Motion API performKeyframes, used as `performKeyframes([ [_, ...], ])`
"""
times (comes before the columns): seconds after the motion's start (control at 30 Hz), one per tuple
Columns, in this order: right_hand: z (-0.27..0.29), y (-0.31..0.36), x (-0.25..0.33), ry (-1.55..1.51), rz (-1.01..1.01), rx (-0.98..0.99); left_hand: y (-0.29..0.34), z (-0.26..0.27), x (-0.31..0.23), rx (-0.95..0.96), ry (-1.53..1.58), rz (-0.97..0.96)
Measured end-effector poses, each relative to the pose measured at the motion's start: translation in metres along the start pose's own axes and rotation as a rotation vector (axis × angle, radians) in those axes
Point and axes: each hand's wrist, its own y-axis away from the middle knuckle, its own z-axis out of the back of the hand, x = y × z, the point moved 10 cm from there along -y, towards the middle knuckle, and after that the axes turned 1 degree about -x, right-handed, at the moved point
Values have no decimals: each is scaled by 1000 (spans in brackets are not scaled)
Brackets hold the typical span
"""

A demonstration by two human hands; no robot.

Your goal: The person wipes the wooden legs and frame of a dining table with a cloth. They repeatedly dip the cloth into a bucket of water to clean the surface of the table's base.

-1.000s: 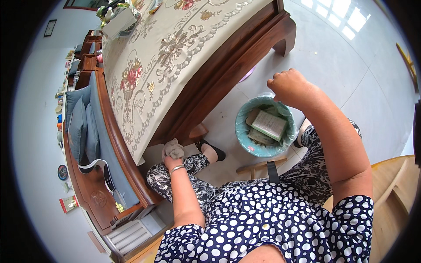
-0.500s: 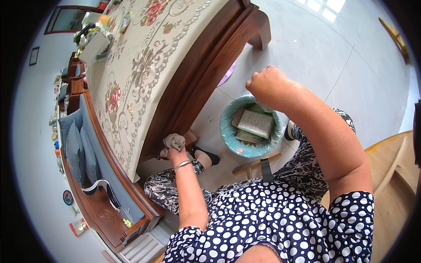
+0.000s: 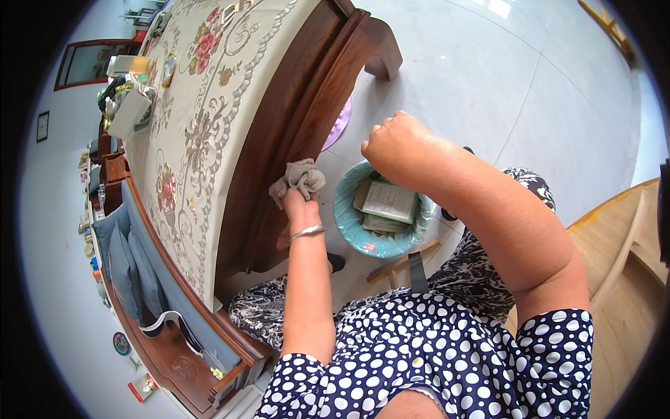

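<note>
A crumpled grey cloth is gripped in my left hand, at the dark wooden side of the table. Whether the cloth presses on the wood, I cannot tell. My right hand is curled closed above the far edge of a round bin with a teal liner; its fingertips and anything inside them are hidden. Inside the bin lie a white and green box and other packaging under it.
A patterned cloth covers the table, with bottles and a white box at its far end. A wooden bench with blue cushions runs along the left. A purple round object lies on the floor, and a pale wooden chair stands at right.
My left hand has moved up and right along the table side with the cloth. My right hand stays curled, now a little further left. The whole view has shifted slightly.
</note>
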Motion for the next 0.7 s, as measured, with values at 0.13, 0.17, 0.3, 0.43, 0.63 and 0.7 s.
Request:
performKeyframes([
  [0.13,2,0,0,-3,6,-41,-23,-39,12,71,-95,17],
  [0.17,4,0,1,-4,12,-41,-26,-53,14,140,-120,10],
  [0.3,10,-1,-5,-24,-17,-74,-21,-111,22,363,-242,-2],
  [0.43,33,2,-28,-26,-94,-287,15,-152,21,373,-592,-84],
  [0.63,65,7,-66,-186,-282,-538,76,-180,-10,615,-746,-204],
  [0.7,70,10,-71,-242,-282,-610,85,-167,-22,553,-592,-126],
])
